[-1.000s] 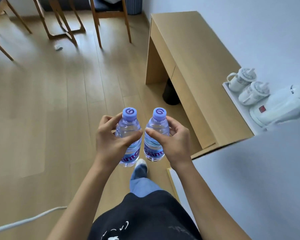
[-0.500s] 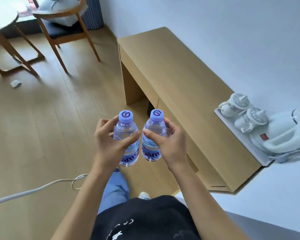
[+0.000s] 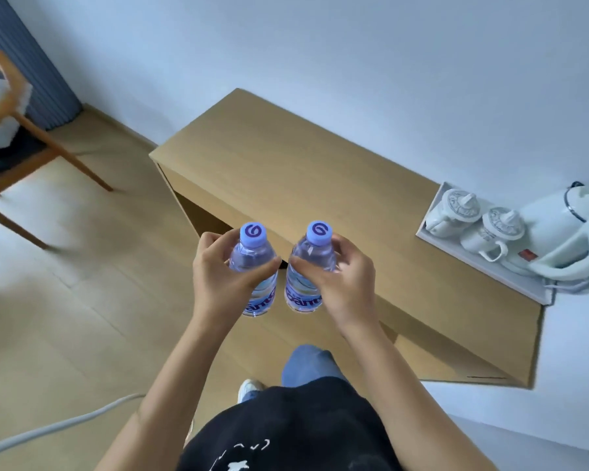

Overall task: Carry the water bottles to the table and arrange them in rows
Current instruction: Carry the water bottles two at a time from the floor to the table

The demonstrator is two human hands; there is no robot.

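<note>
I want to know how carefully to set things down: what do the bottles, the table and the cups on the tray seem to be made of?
Bottles: clear thin plastic, seemingly; liquid shows through, matte lilac caps.
Table: light wood or wood-look laminate; even matte tan, faint grain, which one is unclear.
Cups: probably glazed white ceramic; glossy, with handles.

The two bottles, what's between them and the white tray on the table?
Head view: only bare tabletop between the bottles and the tray.
</note>
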